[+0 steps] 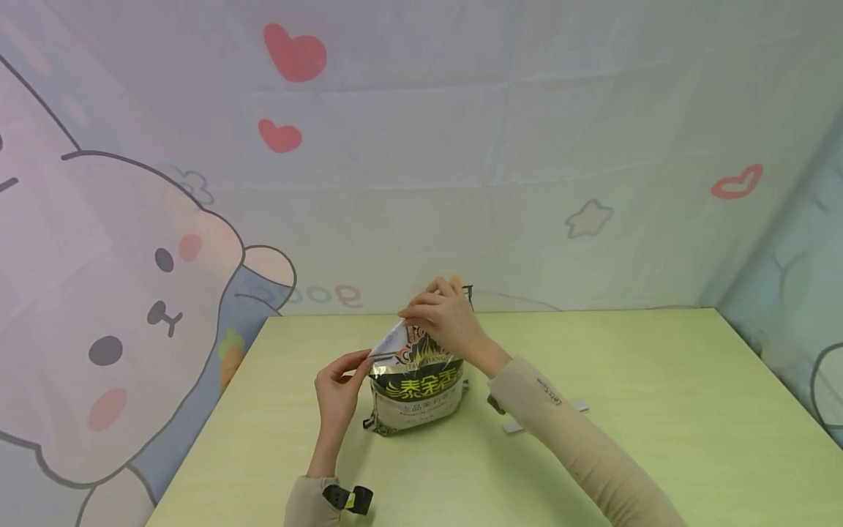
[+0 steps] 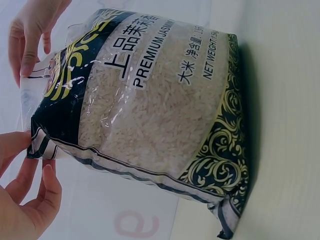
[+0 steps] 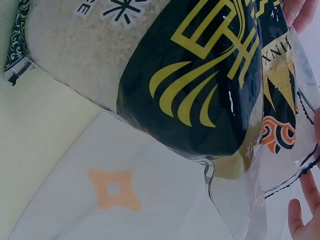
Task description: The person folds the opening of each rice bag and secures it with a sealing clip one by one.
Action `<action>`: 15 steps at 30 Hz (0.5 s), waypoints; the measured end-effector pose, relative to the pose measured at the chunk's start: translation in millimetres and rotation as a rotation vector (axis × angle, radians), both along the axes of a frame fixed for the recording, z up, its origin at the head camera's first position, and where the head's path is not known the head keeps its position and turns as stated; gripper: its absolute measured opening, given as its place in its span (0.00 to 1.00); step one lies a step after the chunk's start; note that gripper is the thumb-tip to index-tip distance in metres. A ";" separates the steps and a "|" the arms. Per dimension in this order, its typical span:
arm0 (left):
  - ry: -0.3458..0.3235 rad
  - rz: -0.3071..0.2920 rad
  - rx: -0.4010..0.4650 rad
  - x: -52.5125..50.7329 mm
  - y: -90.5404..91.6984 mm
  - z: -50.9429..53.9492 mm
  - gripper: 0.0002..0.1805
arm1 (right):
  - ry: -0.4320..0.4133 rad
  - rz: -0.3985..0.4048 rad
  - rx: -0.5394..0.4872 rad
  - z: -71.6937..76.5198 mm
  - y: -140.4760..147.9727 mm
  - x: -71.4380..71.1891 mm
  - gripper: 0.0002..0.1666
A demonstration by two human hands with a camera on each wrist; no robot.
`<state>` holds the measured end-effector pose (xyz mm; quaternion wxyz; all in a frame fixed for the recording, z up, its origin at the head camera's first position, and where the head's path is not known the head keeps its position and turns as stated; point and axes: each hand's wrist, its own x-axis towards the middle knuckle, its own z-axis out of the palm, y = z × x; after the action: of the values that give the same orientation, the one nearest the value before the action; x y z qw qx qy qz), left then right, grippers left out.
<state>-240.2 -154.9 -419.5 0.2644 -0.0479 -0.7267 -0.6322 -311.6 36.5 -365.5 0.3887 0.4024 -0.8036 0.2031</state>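
Note:
A plastic bag of rice (image 1: 418, 399) stands on the table, its clear lower panel full of grains in the left wrist view. My left hand (image 1: 341, 388) pinches the upper left corner of the bag (image 2: 150, 110) between thumb and fingers. On the far side of the top edge, my right hand (image 1: 448, 318) grips the flattened upper part, its fingers bent over the rim. The top slants up from the left hand to the right. In the right wrist view, fingers touch the dark-lined top edge of the bag (image 3: 200, 85); whether the mouth is sealed I cannot tell.
A white flat strip (image 1: 516, 424) lies on the light green table (image 1: 632, 366), partly hidden under the right forearm. Behind the table's far edge hangs a printed cloth (image 1: 421, 183) with hearts and a cartoon animal. Another cloth (image 1: 810, 293) hangs along the right side.

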 end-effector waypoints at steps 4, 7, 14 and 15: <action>-0.018 -0.011 0.021 -0.1 -0.7 0.0 0.08 | 0.012 -0.003 0.003 0.0 0.2 -0.1 0.09; -0.033 -0.013 0.027 -0.2 -1.2 0.4 0.08 | 0.013 -0.002 0.004 0.5 0.4 0.6 0.10; -0.049 -0.019 0.039 -1.2 -1.1 -0.1 0.08 | 0.024 0.005 0.001 1.5 2.3 0.9 0.11; -0.051 -0.019 0.040 -1.2 -1.1 -0.2 0.08 | 0.029 0.006 0.002 1.6 2.6 0.9 0.11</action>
<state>-241.4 -156.0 -419.7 0.2408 -0.0335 -0.7200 -0.6501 -310.7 39.0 -363.9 0.3993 0.4079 -0.7969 0.1977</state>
